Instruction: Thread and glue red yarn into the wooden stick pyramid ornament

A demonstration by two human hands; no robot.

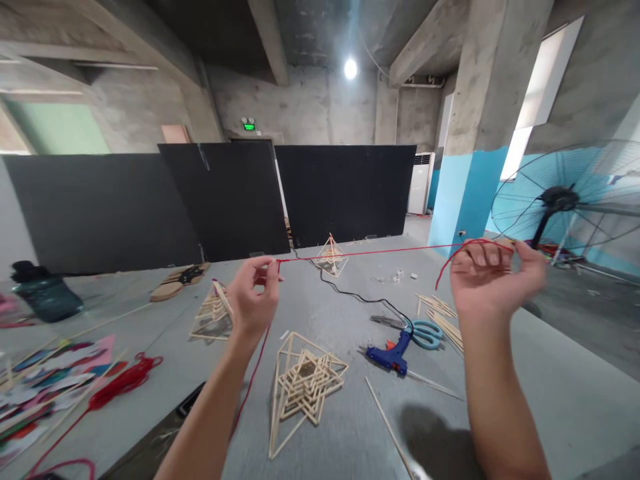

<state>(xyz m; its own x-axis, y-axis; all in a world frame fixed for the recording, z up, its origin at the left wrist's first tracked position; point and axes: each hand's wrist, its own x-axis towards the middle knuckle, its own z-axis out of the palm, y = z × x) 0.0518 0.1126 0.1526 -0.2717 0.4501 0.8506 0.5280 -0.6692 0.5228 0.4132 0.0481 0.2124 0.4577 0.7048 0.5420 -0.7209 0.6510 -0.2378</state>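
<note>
A red string (pixel 370 253) runs taut and nearly level between my hands, above the table. My left hand (pixel 254 293) pinches it between thumb and fingertips, and a length hangs down past my forearm. My right hand (pixel 493 277) is closed on the other end, with the string lying across its curled fingers and a short tail dangling. Below and between them lies a star-shaped frame of thin wooden sticks (pixel 311 380). Behind my left hand stands a stick pyramid (pixel 213 312); another small pyramid (pixel 331 257) is farther back, behind the string.
A blue glue gun (pixel 393 353) and light-blue-handled scissors (pixel 425 333) lie right of centre, near loose sticks (pixel 443 317). At left are a red string bundle (pixel 125 381), coloured scraps (pixel 55 383) and a dark bottle (pixel 45 293). A large fan (pixel 560 198) stands at right.
</note>
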